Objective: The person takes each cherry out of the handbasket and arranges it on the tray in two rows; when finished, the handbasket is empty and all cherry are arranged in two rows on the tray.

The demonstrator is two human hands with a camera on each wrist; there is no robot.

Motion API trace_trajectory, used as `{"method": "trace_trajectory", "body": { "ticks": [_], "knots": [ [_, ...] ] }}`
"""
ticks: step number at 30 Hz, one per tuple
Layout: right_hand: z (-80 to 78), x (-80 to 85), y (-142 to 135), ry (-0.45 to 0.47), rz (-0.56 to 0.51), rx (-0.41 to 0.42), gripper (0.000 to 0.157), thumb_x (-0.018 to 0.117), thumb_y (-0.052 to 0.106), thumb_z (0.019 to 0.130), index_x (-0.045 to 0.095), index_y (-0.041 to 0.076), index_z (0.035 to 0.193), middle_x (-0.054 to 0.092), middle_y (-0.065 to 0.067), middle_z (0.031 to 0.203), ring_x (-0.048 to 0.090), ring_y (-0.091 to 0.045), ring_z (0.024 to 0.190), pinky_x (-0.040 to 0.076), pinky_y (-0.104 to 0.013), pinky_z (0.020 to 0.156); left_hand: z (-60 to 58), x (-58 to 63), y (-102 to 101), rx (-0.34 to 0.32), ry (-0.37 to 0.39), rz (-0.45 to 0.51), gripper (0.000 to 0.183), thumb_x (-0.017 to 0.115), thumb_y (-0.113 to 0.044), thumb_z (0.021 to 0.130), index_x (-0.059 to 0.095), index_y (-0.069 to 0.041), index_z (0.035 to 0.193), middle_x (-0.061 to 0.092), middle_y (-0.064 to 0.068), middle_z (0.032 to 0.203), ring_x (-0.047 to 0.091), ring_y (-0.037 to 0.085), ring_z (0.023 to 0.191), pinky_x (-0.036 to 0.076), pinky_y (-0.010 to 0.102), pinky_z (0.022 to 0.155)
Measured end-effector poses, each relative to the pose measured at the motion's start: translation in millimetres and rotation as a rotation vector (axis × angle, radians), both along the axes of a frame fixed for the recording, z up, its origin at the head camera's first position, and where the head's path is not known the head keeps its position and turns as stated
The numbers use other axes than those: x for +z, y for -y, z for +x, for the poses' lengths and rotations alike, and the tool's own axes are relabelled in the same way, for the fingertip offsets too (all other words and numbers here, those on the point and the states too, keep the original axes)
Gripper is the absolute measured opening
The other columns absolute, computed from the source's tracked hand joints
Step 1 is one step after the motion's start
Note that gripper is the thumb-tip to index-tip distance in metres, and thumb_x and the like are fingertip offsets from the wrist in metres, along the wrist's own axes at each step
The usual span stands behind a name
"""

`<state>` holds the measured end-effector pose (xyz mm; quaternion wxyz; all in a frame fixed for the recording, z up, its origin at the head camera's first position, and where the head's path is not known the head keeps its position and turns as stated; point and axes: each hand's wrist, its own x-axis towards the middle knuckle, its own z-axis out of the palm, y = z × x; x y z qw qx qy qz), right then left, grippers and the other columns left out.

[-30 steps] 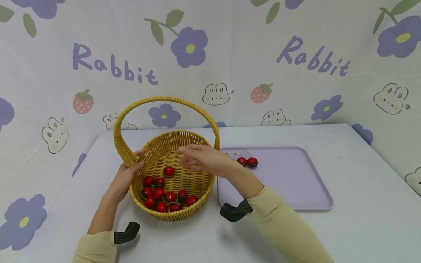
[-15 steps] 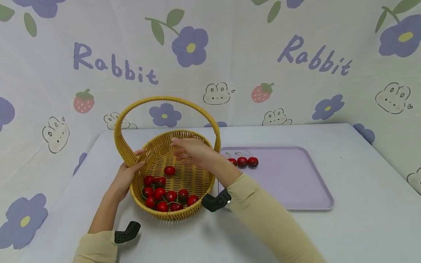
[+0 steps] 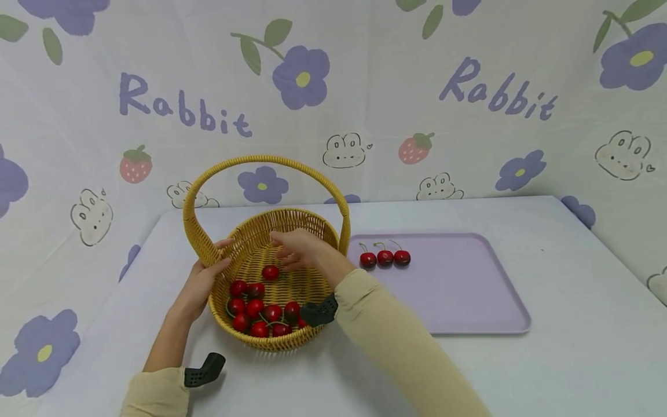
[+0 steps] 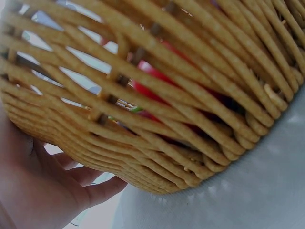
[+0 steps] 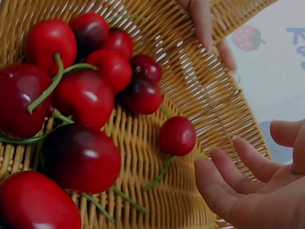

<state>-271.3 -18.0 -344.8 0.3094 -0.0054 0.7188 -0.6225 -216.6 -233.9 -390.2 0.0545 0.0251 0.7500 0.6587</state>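
Note:
A yellow wicker basket point(image 3: 312, 289) stands on the table with its tall handle up. Several red cherries point(image 3: 255, 307) with green stems lie bunched at its near left side. A single cherry point(image 3: 270, 272) sits apart, farther in. My left hand point(image 3: 200, 284) grips the basket's left rim at the foot of the handle; the left wrist view shows its fingers point(image 4: 102, 190) against the weave. Over the basket's inside hovers my right hand point(image 3: 302, 248), holding nothing. In the right wrist view its fingers are spread and slightly bent, close to the single cherry point(image 5: 177, 136) but apart from it.
Right of the basket lies a flat lilac tray point(image 3: 458, 295). Three cherries point(image 3: 385, 258) form a row in its far left corner, stems pointing away. Behind the white table hangs a printed cloth point(image 3: 375, 87). The basket handle point(image 3: 266, 158) arches above the right hand.
My right forearm has swung left, uncovering the third cherry on the tray. The right hand rose a little, then dipped toward the single cherry. My left hand keeps its grip on the basket.

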Motion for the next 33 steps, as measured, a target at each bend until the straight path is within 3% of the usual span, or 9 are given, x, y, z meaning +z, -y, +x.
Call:
{"method": "trace_trajectory", "body": {
  "ticks": [5,13,18,21,26,33],
  "knots": [
    [0.6,-2.5,3,0.031,0.043,0.032,0.046,0.045,0.035,0.101,0.054,0.002,0.133,0.049,-0.024,0.131,0.047,-0.039,0.118,0.046,-0.047,0.090,0.2,0.5,-1,0.003,0.001,-0.003,0.048,0.037,-0.011,0.103,0.025,-0.005,0.149,0.023,0.019,0.151,0.027,0.035,0.133,0.017,0.050,0.108],
    [-1.7,-8.0,10,0.039,0.149,0.137,0.040,0.050,0.035,0.099,0.063,0.005,0.124,0.057,-0.015,0.112,0.053,-0.036,0.107,0.053,-0.042,0.076,-0.2,0.2,-2,0.008,0.004,-0.005,0.047,0.037,-0.011,0.103,0.026,-0.006,0.148,0.024,0.019,0.151,0.028,0.036,0.133,0.018,0.052,0.108],
    [2.1,-8.3,17,0.061,0.184,0.207,0.036,0.055,0.028,0.097,0.063,0.004,0.122,0.053,-0.017,0.121,0.056,-0.037,0.102,0.053,-0.042,0.077,-0.4,-1.3,0,0.009,0.009,0.001,0.047,0.037,-0.011,0.103,0.026,-0.006,0.148,0.025,0.019,0.150,0.028,0.035,0.133,0.018,0.052,0.108],
    [3.8,-8.5,21,0.061,0.202,0.226,0.030,0.059,0.023,0.095,0.064,0.001,0.116,0.054,-0.016,0.119,0.059,-0.034,0.092,0.053,-0.042,0.077,-0.8,-2.0,0,0.004,0.009,0.003,0.047,0.037,-0.012,0.103,0.026,-0.006,0.148,0.024,0.019,0.150,0.028,0.035,0.133,0.018,0.052,0.108],
    [5.2,-6.1,22,0.015,0.241,0.251,0.020,0.061,0.014,0.093,0.067,0.001,0.108,0.060,-0.007,0.095,0.060,-0.023,0.081,0.052,-0.038,0.079,-0.9,-2.5,0,0.003,0.007,0.002,0.047,0.037,-0.012,0.103,0.026,-0.006,0.148,0.023,0.019,0.151,0.027,0.036,0.134,0.017,0.053,0.108],
    [6.5,2.8,15,-0.081,0.251,0.247,0.021,0.064,0.016,0.092,0.071,0.004,0.108,0.066,-0.004,0.092,0.064,-0.026,0.095,0.051,-0.038,0.084,-0.2,-1.5,0,0.004,0.008,-0.004,0.048,0.037,-0.012,0.103,0.025,-0.006,0.149,0.023,0.019,0.151,0.027,0.036,0.134,0.018,0.053,0.108]
  ]
}}
